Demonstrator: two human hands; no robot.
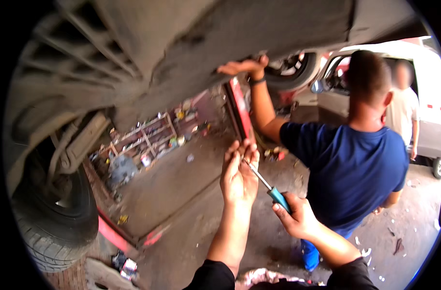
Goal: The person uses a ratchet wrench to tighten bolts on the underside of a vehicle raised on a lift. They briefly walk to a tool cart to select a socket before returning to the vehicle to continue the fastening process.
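Note:
My right hand (298,215) is wrapped round the teal handle of a screwdriver (277,197). Its thin metal shaft slants up and left to my left hand (241,171). That hand is raised palm toward me, fingers curled in at the screwdriver's tip. Whatever lies between those fingers is too small to make out. Overhead spans the underside of a raised car (191,53), dark and dirty. A co-worker in a navy shirt (346,164) stands to the right, one hand (244,66) laid flat up against this underside.
A red lift post (241,108) rises just beyond my left hand. At left hangs a car wheel (56,222), above a red lift arm (114,234). Cluttered shelves (145,135) line the back. A second person (406,111) stands by a silver vehicle (307,108) at right.

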